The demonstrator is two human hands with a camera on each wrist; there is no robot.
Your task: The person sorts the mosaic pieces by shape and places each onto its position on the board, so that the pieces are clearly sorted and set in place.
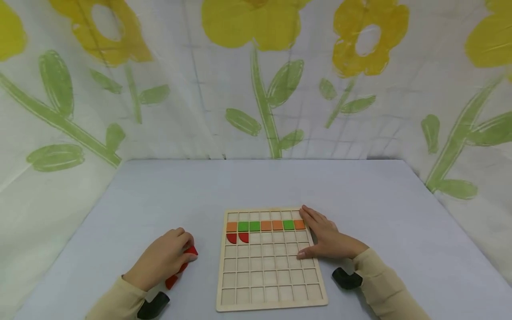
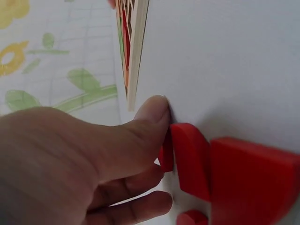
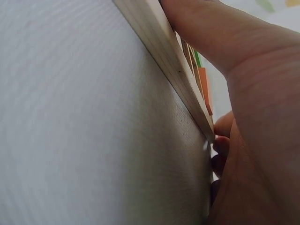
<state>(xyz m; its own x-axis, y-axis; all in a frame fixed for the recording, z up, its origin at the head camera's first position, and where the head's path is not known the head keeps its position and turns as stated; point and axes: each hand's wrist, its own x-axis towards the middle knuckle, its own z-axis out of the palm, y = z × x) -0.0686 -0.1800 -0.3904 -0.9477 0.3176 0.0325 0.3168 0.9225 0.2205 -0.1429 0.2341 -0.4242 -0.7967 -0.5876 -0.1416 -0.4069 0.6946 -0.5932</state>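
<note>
On the table lies a wooden grid board (image 1: pixel 272 307). One of its rows holds orange and green square tiles (image 1: pixel 254 226); in the row below sit two red quarter-circle pieces (image 1: pixel 243 238). To the board's left, my left hand (image 1: pixel 162 258) pinches a red piece (image 2: pixel 166 152) between thumb and fingers, partly hidden by the thumb. More loose red pieces (image 2: pixel 190 159) lie right beside those fingers. My right hand (image 1: pixel 330 239) rests along the board's right edge, fingers extended at the upper corner and thumb over the grid.
A pale table (image 1: pixel 180 186) extends around the board, with a flower-printed curtain (image 1: pixel 180 111) hanging behind it. Each wrist bears a black camera mount, one at the left (image 1: pixel 154 306) and one at the right (image 1: pixel 347 278).
</note>
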